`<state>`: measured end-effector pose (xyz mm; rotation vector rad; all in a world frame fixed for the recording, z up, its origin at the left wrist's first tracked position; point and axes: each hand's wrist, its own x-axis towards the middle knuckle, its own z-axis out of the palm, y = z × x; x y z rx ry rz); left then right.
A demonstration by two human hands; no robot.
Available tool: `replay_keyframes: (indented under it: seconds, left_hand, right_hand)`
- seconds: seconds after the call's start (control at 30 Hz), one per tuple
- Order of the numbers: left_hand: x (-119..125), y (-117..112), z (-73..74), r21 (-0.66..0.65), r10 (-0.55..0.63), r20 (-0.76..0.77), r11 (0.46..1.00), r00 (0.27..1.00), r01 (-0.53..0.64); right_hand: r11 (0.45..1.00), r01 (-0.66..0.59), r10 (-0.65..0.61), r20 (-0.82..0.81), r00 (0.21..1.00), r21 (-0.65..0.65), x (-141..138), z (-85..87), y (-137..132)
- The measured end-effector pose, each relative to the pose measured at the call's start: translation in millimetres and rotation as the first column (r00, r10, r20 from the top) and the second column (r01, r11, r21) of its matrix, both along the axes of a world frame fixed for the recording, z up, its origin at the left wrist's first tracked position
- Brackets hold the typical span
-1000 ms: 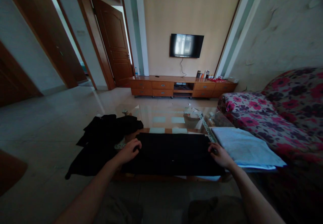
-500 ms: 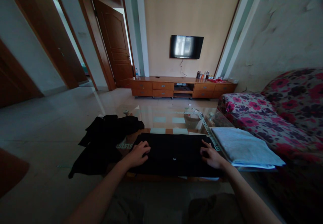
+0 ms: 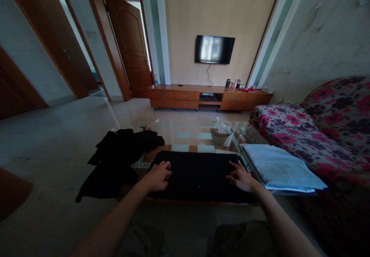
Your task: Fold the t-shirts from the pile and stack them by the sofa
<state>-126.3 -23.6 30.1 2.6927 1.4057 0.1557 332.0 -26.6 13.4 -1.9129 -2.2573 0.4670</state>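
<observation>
A black garment (image 3: 199, 174) lies folded flat on the near end of the glass coffee table (image 3: 199, 131). My left hand (image 3: 158, 175) rests on its left part with the fingers curled down onto the cloth. My right hand (image 3: 240, 176) lies flat on its right part, fingers spread. A heap of black clothes (image 3: 118, 154) hangs over the table's left edge. A folded pale blue towel (image 3: 279, 166) sits at the table's right end, just beside my right hand.
A floral sofa (image 3: 318, 133) stands along the right. On the far half of the table is a small bowl (image 3: 219, 136). A wooden TV cabinet (image 3: 208, 98) and a wall TV (image 3: 214, 49) are at the back, an open door (image 3: 130, 48) at the left.
Both hands have slid inward along the black garment, from its outer ends toward its middle. The garment looks a little narrower.
</observation>
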Motion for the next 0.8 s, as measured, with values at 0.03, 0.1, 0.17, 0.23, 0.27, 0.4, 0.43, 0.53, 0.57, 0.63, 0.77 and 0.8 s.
replay_keyframes:
  seconds: [0.03, 0.1, 0.17, 0.23, 0.27, 0.4, 0.43, 0.53, 0.57, 0.63, 0.77, 0.8]
  left_hand:
    - [6, 1, -0.2, 0.036, 0.018, 0.029, 0.999, 0.999, -0.019]
    - [19, 5, -2.6, 0.11, 0.037, 0.106, 0.993, 0.994, -0.048]
    - [32, 11, -8.8, 0.166, 0.036, 0.169, 0.984, 0.985, -0.065]
    - [39, 18, -18.7, 0.187, 0.036, 0.191, 0.98, 0.981, -0.072]
    - [41, 21, -24.6, 0.183, 0.045, 0.189, 0.98, 0.981, -0.08]
    - [34, 29, -47.1, 0.059, 0.118, 0.12, 0.99, 0.986, -0.126]
    - [31, 30, -50.8, 0.025, 0.129, 0.101, 0.991, 0.986, -0.132]
    - [25, 31, -55.3, -0.025, 0.128, 0.069, 0.992, 0.989, -0.127]
    - [24, 31, -54.7, -0.029, 0.125, 0.066, 0.992, 0.99, -0.123]
    - [28, 32, -51.3, -0.026, 0.133, 0.063, 0.991, 0.989, -0.132]
    - [53, 41, -39.9, 0.03, 0.159, 0.102, 0.986, 0.982, -0.163]
    - [62, 46, -37.5, 0.056, 0.156, 0.125, 0.985, 0.98, -0.164]
  right_hand:
    - [0.999, 0.012, -0.012, 0.008, 1.0, 0.043, -2, -1.1, 3]
    - [0.986, 0.001, 0.001, -0.013, 1.0, 0.166, -7, -4.1, 13]
    - [0.962, -0.038, 0.049, -0.032, 0.998, 0.269, -13, -9.4, 22]
    - [0.956, -0.07, 0.076, -0.009, 0.997, 0.284, -18, -17.2, 26]
    - [0.962, -0.078, 0.075, 0.021, 0.997, 0.262, -21, -21.8, 26]
    - [0.986, -0.06, 0.031, 0.178, 0.983, 0.157, -30, -37.6, 13]
    - [0.988, -0.051, 0.019, 0.206, 0.978, 0.149, -32, -39.8, 10]
    - [0.992, -0.037, 0.006, 0.24, 0.971, 0.125, -36, -40.3, 4]
    - [0.994, -0.033, 0.008, 0.234, 0.972, 0.106, -37, -38.8, 4]
    - [0.997, -0.026, 0.012, 0.207, 0.978, 0.066, -41, -33.8, 7]
    - [0.994, 0.005, -0.021, 0.145, 0.989, 0.107, -67, -20.6, 24]
    - [0.99, 0.014, -0.032, 0.129, 0.991, 0.143, -78, -17.8, 31]
